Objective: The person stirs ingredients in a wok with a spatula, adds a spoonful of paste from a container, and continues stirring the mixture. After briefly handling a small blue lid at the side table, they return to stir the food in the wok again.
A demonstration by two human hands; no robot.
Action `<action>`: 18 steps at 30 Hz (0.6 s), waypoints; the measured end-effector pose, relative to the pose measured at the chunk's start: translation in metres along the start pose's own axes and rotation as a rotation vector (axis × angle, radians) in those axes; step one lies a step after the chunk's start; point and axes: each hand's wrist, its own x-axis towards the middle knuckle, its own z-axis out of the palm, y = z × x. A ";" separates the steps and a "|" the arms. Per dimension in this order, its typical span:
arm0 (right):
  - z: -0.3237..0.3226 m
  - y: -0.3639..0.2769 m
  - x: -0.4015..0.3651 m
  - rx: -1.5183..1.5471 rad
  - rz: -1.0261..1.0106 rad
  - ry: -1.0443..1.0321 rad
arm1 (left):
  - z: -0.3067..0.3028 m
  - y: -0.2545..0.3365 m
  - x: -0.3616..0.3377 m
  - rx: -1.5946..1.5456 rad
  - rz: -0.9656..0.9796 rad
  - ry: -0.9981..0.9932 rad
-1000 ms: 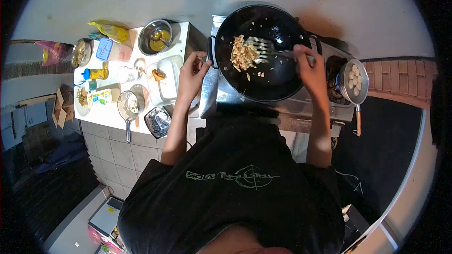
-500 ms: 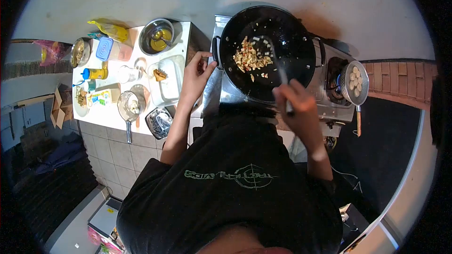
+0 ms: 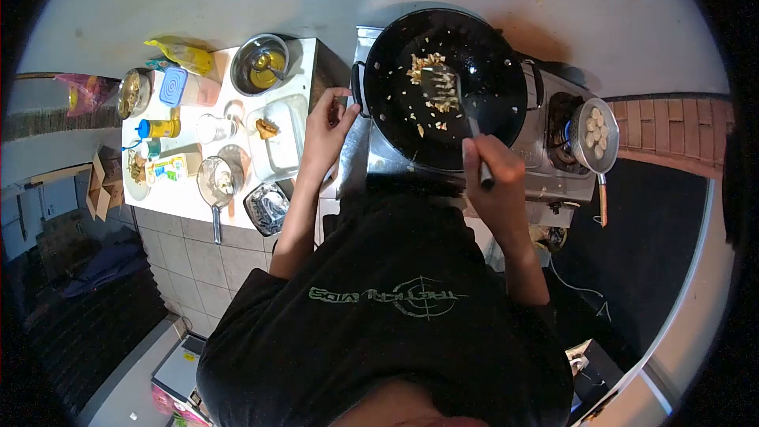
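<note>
A black wok (image 3: 403, 138) sits on the stove with chopped, browned food pieces (image 3: 427, 63) scattered across its left and middle parts. My right hand (image 3: 498, 178) is closed around the dark handle of a slotted spatula (image 3: 439, 84). The spatula's blade lies over the food and hides some of it. At the wok's left side, my left hand (image 3: 326, 130) has its thumb and fingers curled at the wok handle (image 3: 358, 88), with the fingertips against it.
Right of the wok, a small pan (image 3: 594, 138) with several pale round pieces stands over a lit burner. The white table (image 3: 182, 199) at left bears a steel bowl (image 3: 262, 65) of yellow liquid, a clear tray (image 3: 278, 166), a saucepan (image 3: 216, 182), and several bottles and packets.
The spatula blade has moved down and left onto the food, now showing its slots. The food pile has been pushed and broken up. My left hand stays at the wok handle.
</note>
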 end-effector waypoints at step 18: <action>0.027 0.080 0.032 0.845 0.563 0.405 | -0.001 0.000 0.001 0.001 -0.025 -0.013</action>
